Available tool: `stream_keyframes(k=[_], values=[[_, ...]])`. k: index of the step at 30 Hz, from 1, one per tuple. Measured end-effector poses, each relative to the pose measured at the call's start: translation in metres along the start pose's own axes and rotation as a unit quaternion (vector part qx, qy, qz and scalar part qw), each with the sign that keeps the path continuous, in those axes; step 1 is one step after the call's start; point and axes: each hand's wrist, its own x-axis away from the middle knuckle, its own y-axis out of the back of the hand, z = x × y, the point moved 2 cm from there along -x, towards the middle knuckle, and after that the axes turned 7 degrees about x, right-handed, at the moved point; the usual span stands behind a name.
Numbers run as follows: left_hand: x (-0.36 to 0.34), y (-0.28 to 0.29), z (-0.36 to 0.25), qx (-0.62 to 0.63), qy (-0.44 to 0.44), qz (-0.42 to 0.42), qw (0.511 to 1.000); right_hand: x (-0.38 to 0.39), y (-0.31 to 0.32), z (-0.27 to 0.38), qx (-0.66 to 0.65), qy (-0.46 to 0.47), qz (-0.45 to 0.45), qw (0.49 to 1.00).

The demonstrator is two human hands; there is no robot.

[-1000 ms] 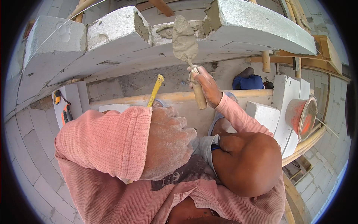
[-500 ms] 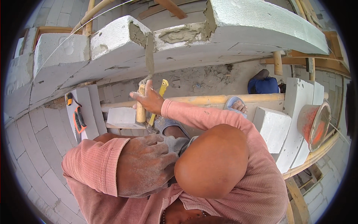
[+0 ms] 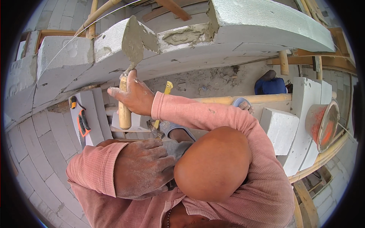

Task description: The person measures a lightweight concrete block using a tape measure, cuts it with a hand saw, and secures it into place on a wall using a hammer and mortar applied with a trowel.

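My right hand [image 3: 135, 95] is closed around the wooden handle of a trowel [image 3: 124, 110]. Its mortar-smeared blade points away and upward, close beside the mortared end of a white block [image 3: 108, 43] in the wall. To the right of that block is a gap with a bed of grey mortar [image 3: 186, 35]. My left hand [image 3: 142, 169], dusty, lies by my bent bare knee [image 3: 213, 163] with its fingers curled. The fingertips are hidden, so what they hold, if anything, does not show. A hammer with a yellow handle [image 3: 168, 88] is partly hidden behind my right forearm.
A handsaw with an orange-black handle [image 3: 83, 122] and a yellow-black tape measure [image 3: 73, 102] lie on a block at left. On the right are loose white blocks [image 3: 279, 125] and a bucket [image 3: 322, 123]. Bamboo poles [image 3: 262, 98] run below the wall. A string crosses above it.
My right hand has moved left and slightly nearer with the trowel. The blade, seen edge-on before, now shows its broad mortar-covered face. My left hand has hardly moved.
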Motion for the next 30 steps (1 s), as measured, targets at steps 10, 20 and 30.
stream_keyframes(k=[10, 20, 30], values=[[0.005, 0.002, 0.010, 0.049, -0.079, 0.092, 0.991, 0.102, 0.070, -0.087, 0.251, 0.043, 0.095, 0.962], [-0.049, 0.061, 0.016, -0.029, -0.134, 0.105, 0.985, 0.341, 0.269, -0.001, 0.510, -0.146, -0.274, 0.802], [-0.094, 0.078, 0.035, -0.027, -0.089, 0.122, 0.988, 0.565, 0.366, 0.095, 0.678, -0.375, -0.388, 0.499]])
